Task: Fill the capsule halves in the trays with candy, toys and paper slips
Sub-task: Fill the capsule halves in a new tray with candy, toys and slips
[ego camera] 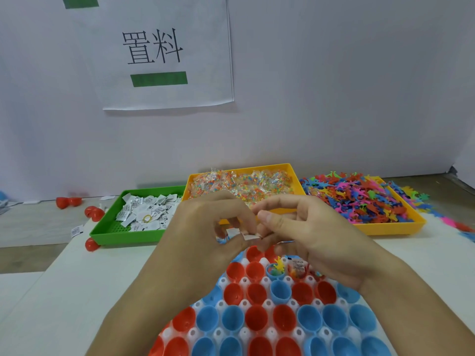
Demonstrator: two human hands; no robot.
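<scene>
While fingers (pixel 246 224) pinch slips (pixel 243 235); capsule halves (pixel 257 317) below

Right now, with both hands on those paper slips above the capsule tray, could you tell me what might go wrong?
The left hand and right hand pinch several paper slips together, so two could drop into one capsule half. The hands also hide the tray's far cups, so a slip might miss its target. The toy bin is overflowing, with toys already off its far side; more may scatter.

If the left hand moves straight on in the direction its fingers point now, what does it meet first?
Most likely the right hand: the left hand points toward it, and both already pinch the same paper slip. Depth is hard to judge in this one view.
</scene>
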